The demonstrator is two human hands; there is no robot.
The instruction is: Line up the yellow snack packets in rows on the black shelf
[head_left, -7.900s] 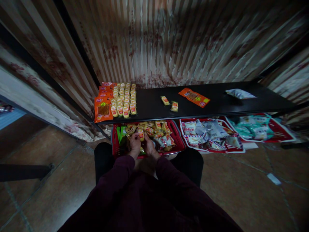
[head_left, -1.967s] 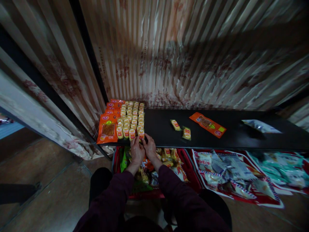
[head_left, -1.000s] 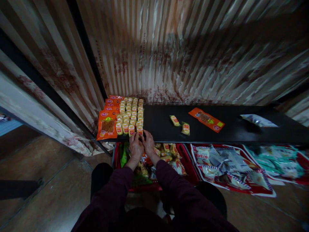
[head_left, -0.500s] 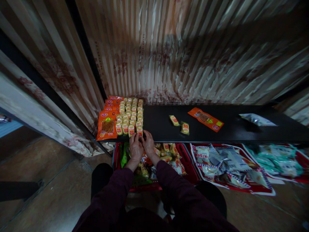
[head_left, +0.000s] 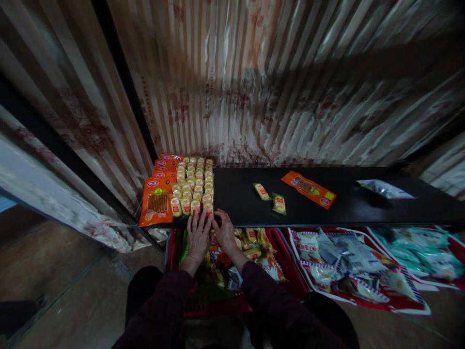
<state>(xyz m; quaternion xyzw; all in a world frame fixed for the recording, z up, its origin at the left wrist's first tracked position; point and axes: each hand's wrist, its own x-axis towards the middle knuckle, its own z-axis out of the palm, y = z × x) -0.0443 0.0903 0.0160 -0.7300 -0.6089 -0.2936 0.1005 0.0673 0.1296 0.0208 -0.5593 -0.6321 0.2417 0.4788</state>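
Observation:
Small yellow wrapped snack cakes (head_left: 189,182) stand in tight rows at the left end of a black shelf (head_left: 240,194). My left hand (head_left: 198,238) presses stretched, spread fingers against the fronts of the two nearest cakes at the right of the block. Beside it, my right hand (head_left: 224,231) touches the right side of the front corner cake, thumb and bent fingers apart. Neither hand is wrapped around a cake. Orange snack packets (head_left: 157,201) stand in a line along the left of the rows.
Two loose yellow cakes (head_left: 279,203), an orange packet (head_left: 308,189) and a silvery packet (head_left: 385,189) lie farther right on the shelf. Below it are red baskets (head_left: 296,271) of packaged snacks. A black post (head_left: 125,77) rises at the left; a pleated curtain (head_left: 232,87) hangs behind.
My left fingers have straightened and lie flatter against the front cakes. My right hand stays at the corner cake. The whole view has shifted, so the shelf appears slightly lower.

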